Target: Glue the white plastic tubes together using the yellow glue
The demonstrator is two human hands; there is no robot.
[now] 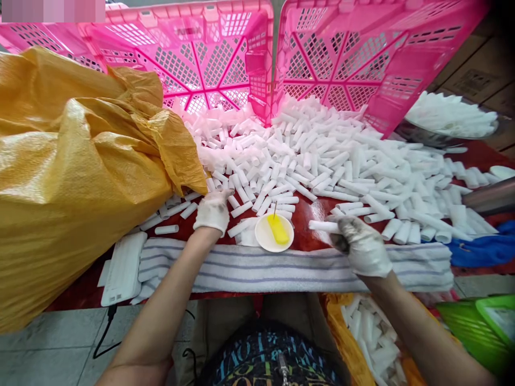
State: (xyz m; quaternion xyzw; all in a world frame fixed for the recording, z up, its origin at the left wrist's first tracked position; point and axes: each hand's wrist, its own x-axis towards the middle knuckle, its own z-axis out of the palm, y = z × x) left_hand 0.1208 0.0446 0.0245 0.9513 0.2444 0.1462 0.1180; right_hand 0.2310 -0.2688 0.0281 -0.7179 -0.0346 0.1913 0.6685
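My right hand (364, 244), in a white glove with darkened fingertips, is closed on a short white tube (324, 227), which points left above the red tabletop. My left hand (213, 212), also gloved, rests at the near edge of a large heap of white tubes (289, 155). Its thumb is stretched out to the right, and the other fingers are partly hidden; no tube shows in it. Between the hands stands a small white dish (263, 239) holding a yellow block (277, 229) with a thin stick upright beside it.
A big yellow woven sack (80, 177) bulges at left. Pink crates (330, 80) lie behind the heap. A striped towel (265, 268) runs along the front edge, beside a white power bank-like device (124, 265). At right are a heaped bowl (450, 118), blue cloth (478, 249) and green container (475, 327).
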